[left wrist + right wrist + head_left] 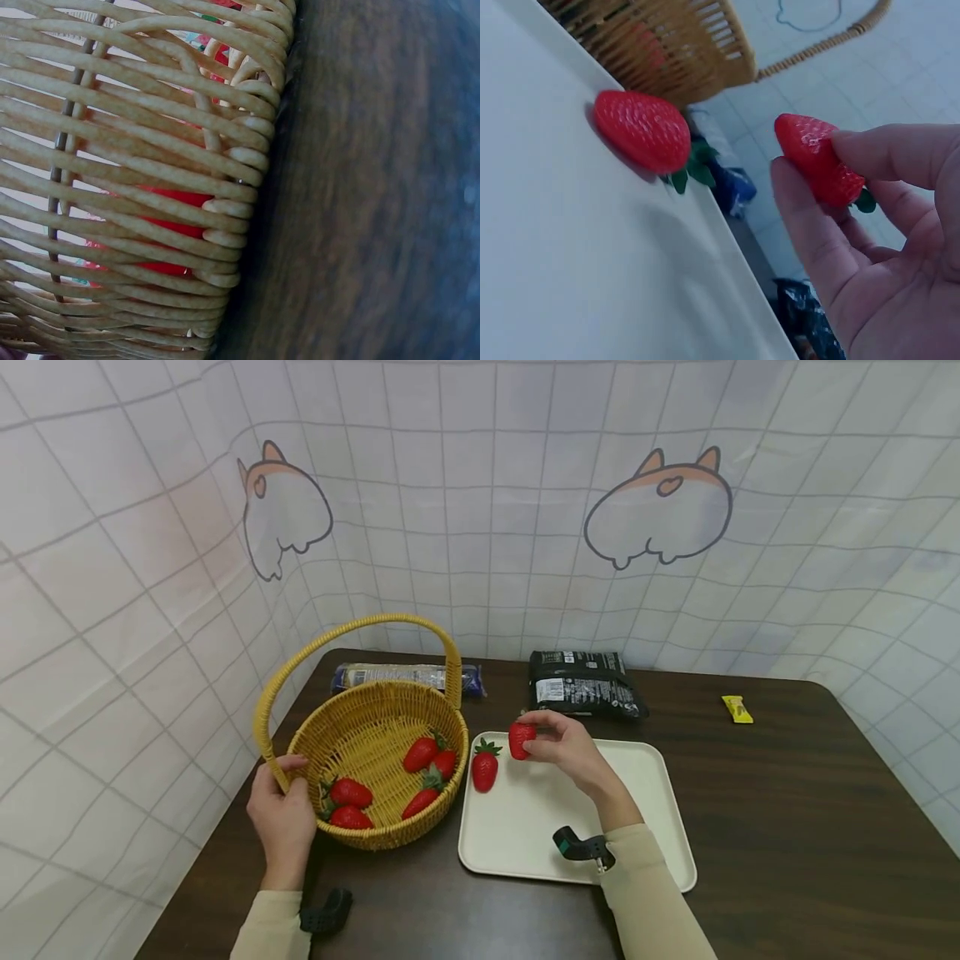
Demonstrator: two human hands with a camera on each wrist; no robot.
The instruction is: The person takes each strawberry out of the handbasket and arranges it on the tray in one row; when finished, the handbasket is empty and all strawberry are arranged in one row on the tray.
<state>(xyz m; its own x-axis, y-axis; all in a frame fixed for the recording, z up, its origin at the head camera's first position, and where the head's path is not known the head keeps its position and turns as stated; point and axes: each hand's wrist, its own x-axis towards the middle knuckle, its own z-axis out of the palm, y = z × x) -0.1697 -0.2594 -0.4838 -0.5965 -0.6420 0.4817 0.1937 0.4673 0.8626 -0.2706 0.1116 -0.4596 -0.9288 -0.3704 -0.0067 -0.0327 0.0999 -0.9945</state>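
Observation:
My right hand [566, 750] pinches a strawberry [521, 741] between thumb and fingers, above the far left part of a cream tray [525, 852]. In the right wrist view green leaves poke out at one end of that held strawberry [817, 159]. Another strawberry [484, 770] lies on the tray near its left edge, leaves toward the back. To the left stands a yellow wicker basket [360, 706] with several strawberries [351, 792] inside. At the basket's left side my left hand [283, 810] grips the rim by the foot of the handle. The left wrist view mostly shows the basket's weave [127, 157].
Behind the basket lies a long clear and blue packet [471, 681]. A black packet [585, 683] sits behind the tray. Farther right on the dark wooden table [780, 793] is a small yellow wrapper [737, 709]. A checked white curtain [480, 527] hangs along the back and sides.

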